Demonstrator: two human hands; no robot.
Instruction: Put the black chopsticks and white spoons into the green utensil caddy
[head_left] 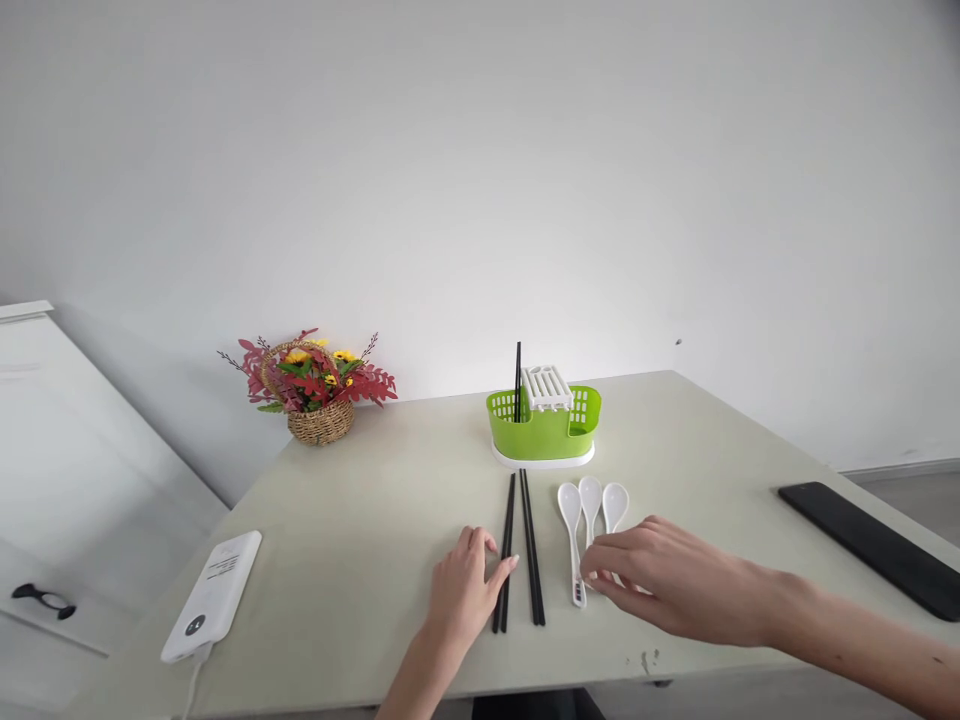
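Observation:
My left hand (pixel 463 590) rests by the left pair of black chopsticks (pixel 509 530), its thumb stretched over them and its fingers loosely bent, holding nothing. A second pair of black chopsticks (pixel 531 545) lies just to the right. Three white spoons lie side by side with their bowls pointing away: a left spoon (pixel 571 515), a middle spoon (pixel 590 497) and a right spoon (pixel 615 503). My right hand (pixel 652 575) covers the handles of the middle and right ones. Its fingertips close down at the spoon handles beside the left spoon; which handle they pinch is partly hidden.
Behind the spoons stands a green cutlery basket (pixel 544 437) with a white slotted top (pixel 547 388) and upright black chopsticks (pixel 517 380). A flower basket (pixel 321 422) is at back left, a white power bank (pixel 214 597) at left. A black flat object (pixel 874 550) lies at right.

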